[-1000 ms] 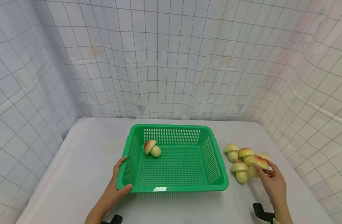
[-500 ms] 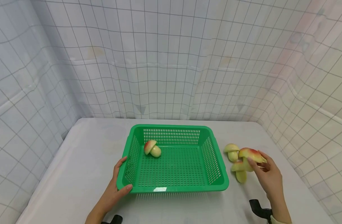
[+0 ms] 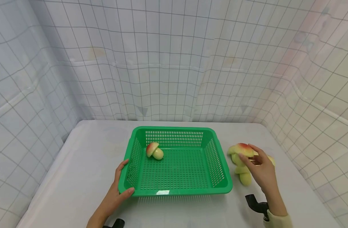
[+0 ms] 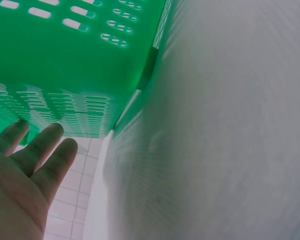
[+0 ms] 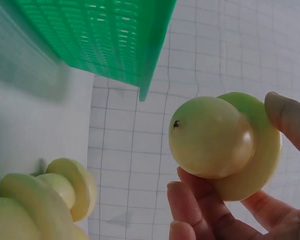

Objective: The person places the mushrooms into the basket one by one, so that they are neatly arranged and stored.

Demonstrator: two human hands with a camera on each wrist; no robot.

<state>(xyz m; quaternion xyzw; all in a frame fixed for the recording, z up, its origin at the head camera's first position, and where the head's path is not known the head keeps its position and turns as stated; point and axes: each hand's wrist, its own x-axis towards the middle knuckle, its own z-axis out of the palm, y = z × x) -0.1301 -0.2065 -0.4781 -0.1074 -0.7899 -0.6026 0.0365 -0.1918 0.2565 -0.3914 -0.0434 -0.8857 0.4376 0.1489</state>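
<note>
White gridded sheet (image 3: 174, 63) hangs behind the green basket (image 3: 179, 192) & on both sides of it. White-covered table (image 3: 74, 180) sits under the basket & shows all round it. Basket itself: rectangular, slotted walls, upright. L hand (image 3: 116, 191) at basket's near-L corner: thumb on the rim there, fingers along the outer L side; L wrist view has 3 fingers near-straight beside the wall, so hand is extended, not clenched. R hand (image 3: 260, 171), well R of basket, pinches the held mushroom (image 3: 243, 148) btwn thumb & fingers, thumb on one edge of the cap, fingertips on the other side. That mushroom (yellow cap w/ red blush, pale round stem) is outside basket, just R of its R rim; R wrist view shows a gap btwn it & the basket. Loose mushrooms (image 3: 245, 179) also R of basket, on the table, partly hidden by R hand & held mushroom, so exact no. can't be told. One more, the tipped mushroom (image 3: 155, 151), lies inside basket twd the far-L corner, red-tinged cap to the L. Black wrist mounts (image 3: 257, 205) on both wrists, one nearside-R of basket, other nearside-L. Smallest: white label (image 3: 163, 192) on basket's near rim, L of its middle.
</note>
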